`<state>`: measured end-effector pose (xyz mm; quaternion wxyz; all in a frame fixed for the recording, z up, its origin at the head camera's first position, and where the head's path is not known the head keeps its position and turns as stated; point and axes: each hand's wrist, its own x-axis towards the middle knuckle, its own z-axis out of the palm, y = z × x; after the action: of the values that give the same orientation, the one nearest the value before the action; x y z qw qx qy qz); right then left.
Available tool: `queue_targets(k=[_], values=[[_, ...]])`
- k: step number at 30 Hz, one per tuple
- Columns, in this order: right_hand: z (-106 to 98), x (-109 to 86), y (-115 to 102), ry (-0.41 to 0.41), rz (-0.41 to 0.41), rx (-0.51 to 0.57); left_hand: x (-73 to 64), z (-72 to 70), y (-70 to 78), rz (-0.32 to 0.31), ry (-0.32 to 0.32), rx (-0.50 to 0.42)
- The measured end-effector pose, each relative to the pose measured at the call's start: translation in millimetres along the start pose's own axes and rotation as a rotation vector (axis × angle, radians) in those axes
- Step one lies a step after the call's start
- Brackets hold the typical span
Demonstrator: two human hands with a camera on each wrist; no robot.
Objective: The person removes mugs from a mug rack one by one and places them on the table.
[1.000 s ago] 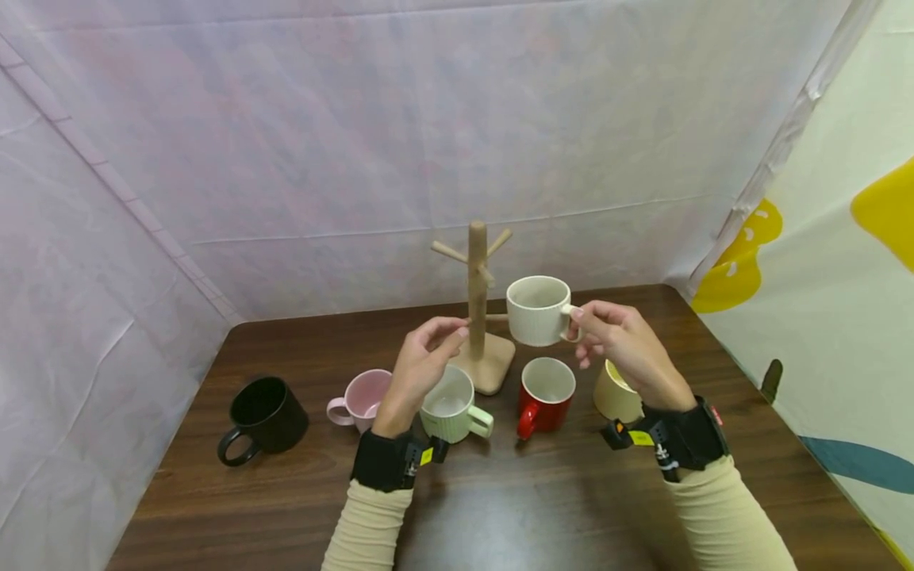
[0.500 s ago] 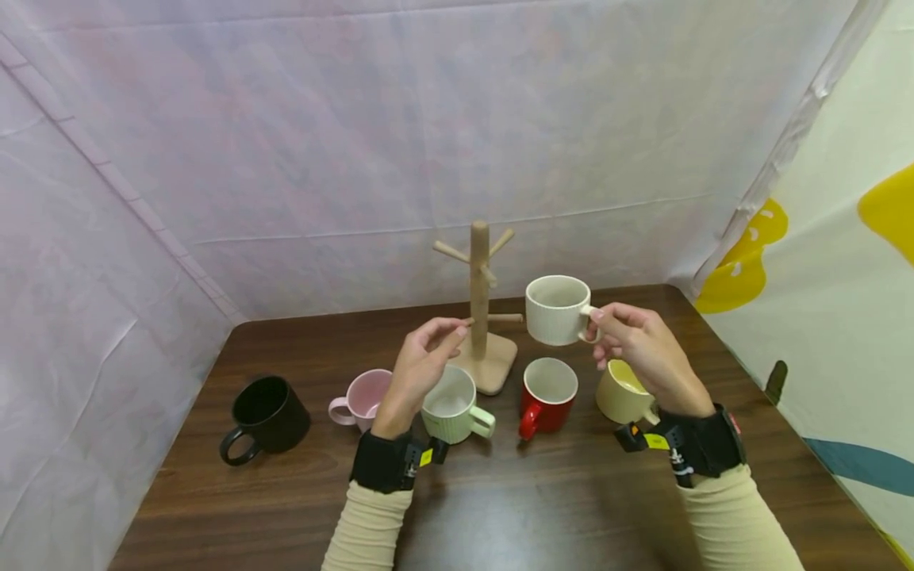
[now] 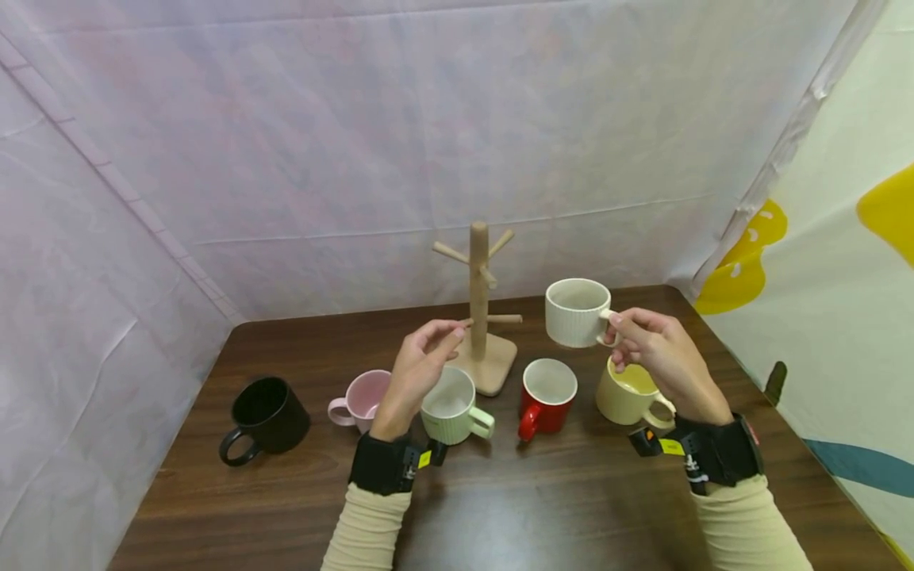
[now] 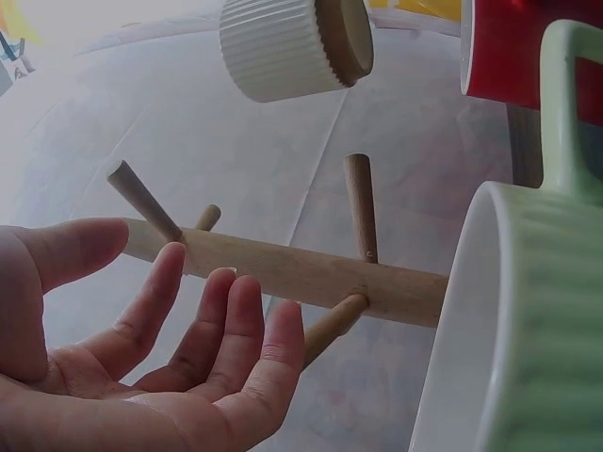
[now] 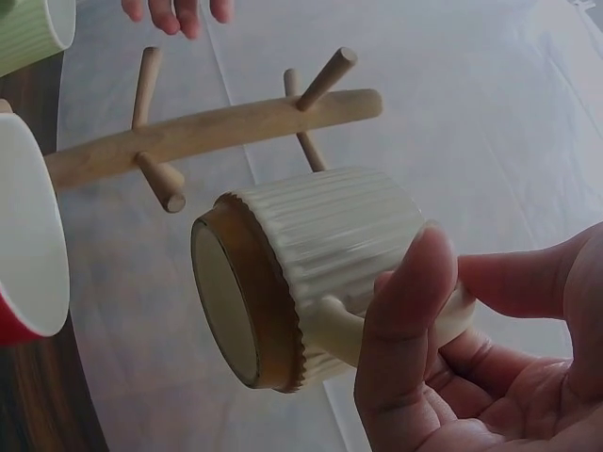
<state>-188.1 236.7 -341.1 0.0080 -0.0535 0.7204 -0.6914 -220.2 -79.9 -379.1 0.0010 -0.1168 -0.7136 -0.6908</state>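
My right hand [image 3: 660,349] pinches the handle of a white ribbed mug [image 3: 577,313], holding it upright in the air to the right of the wooden mug tree [image 3: 479,293]. The right wrist view shows the mug's brown-banded base [image 5: 259,297], with thumb and fingers on the handle. Beside the mug tree's post is my left hand [image 3: 421,365], above the light green mug [image 3: 448,408]. Its loosely bent fingers [image 4: 203,344] hold nothing, and the thumb is apart from them in the left wrist view. Bare pegs stick out from the post.
On the brown wooden table [image 3: 286,515] stand a black mug [image 3: 274,416] at left, a pink mug [image 3: 366,396] partly behind the left wrist, a red mug [image 3: 548,396], and a yellow mug [image 3: 624,396] under the right hand. A pale cloth [image 3: 371,143] hangs behind.
My right hand has carried the white mug rightward, away from the mug tree's lower peg, and more of the yellow mug shows. The left hand has barely moved.
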Motion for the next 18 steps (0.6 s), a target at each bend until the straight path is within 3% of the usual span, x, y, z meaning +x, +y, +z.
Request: queue_targets(k=[13,18], values=[[-6.4,-4.2,4.9,0.042,-0.012,-0.095,-1.5,-1.7,-0.9,-0.007,-0.009,0.001],[-10.7,-7.0,5.0,0.059,-0.009,-0.069,-1.4,-1.4,-1.4,-0.013,-0.015,-0.010]])
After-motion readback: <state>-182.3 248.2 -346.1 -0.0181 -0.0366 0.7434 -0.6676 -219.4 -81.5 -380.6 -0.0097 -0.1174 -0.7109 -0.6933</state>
